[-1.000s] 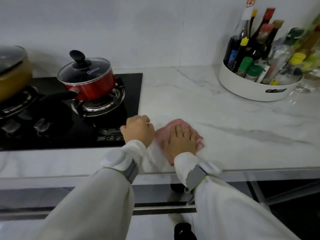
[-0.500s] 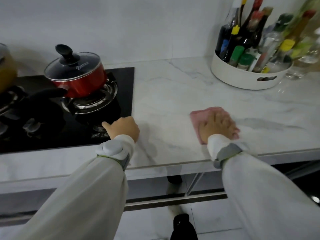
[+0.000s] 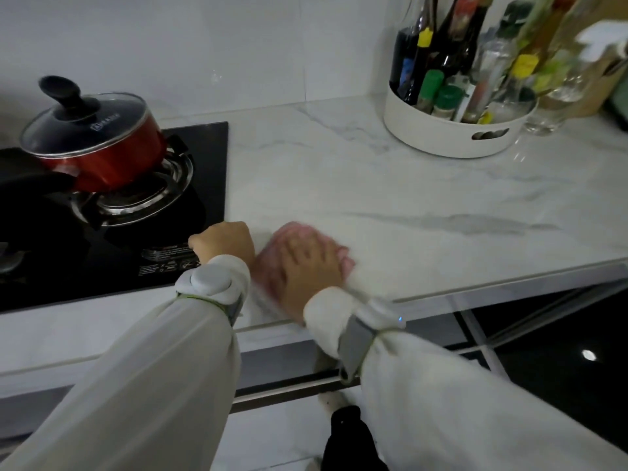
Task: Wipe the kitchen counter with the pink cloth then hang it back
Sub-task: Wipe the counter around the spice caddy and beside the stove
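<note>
We found the right hand [image 3: 311,263] pressed flat on the blurred pink cloth [image 3: 272,266] to wipe the counter [image 3: 407,205], while the left hand [image 3: 224,241], apparently fisted empty, braced beside it.

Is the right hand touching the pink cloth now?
Touching. The head view shows the right hand lying flat on the pink cloth, pressing it onto the counter.

Glossy veined marble desk [image 3: 390,185]; soft pink cloth [image 3: 272,266]; shiny black glass hob [image 3: 204,154]; red enamelled pot [image 3: 108,161], glass lid [image 3: 85,122].
</note>
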Tool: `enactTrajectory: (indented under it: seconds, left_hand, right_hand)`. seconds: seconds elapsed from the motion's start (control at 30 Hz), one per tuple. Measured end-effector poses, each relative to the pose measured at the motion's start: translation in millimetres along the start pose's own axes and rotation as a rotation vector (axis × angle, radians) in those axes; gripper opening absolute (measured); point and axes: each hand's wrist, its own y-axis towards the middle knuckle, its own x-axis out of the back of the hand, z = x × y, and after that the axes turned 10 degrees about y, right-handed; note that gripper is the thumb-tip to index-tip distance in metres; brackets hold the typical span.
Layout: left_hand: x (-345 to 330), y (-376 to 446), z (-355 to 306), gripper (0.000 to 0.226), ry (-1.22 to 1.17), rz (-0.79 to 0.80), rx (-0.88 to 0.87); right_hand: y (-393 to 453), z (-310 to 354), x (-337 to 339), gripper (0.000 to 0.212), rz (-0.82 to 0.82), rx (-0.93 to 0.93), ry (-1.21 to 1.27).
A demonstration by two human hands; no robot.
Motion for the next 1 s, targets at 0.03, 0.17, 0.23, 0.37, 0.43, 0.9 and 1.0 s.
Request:
enactTrajectory:
  seconds: [0.03, 0.17, 0.23, 0.37, 0.43, 0.9, 1.0]
  left_hand:
    - [1, 1, -1, 0.025, 0.005, -0.007, -0.009]
    - [-2, 3, 5, 0.025, 0.029, 0.012, -0.031]
    - [1, 6, 1, 0.024, 0.035, 0.070, -0.009]
    - [19, 21, -13, 0.033, 0.031, 0.240, 0.116]
    - [26, 35, -18, 0.037, -0.002, 0.267, 0.143]
    - [45, 184, -81, 0.057, -0.194, 0.134, 0.079]
    - [51, 200, -97, 0.044, -0.275, 0.055, 0.029]
  right_hand:
    - [-10, 7, -6, 0.055, -0.010, 0.100, -0.003]
    - [-23, -13, -3, 0.055, -0.066, 0.108, 0.005]
    - [-13, -36, 8, 0.058, -0.089, 0.016, -0.035]
    - [18, -80, 30, 0.059, 0.014, -0.175, -0.034]
    - [36, -94, 37, 0.059, 0.026, -0.250, -0.025]
    - [228, -159, 70, 0.059, -0.041, -0.404, 0.001]
    - [268, -166, 74, 0.060, -0.078, -0.405, 0.001]
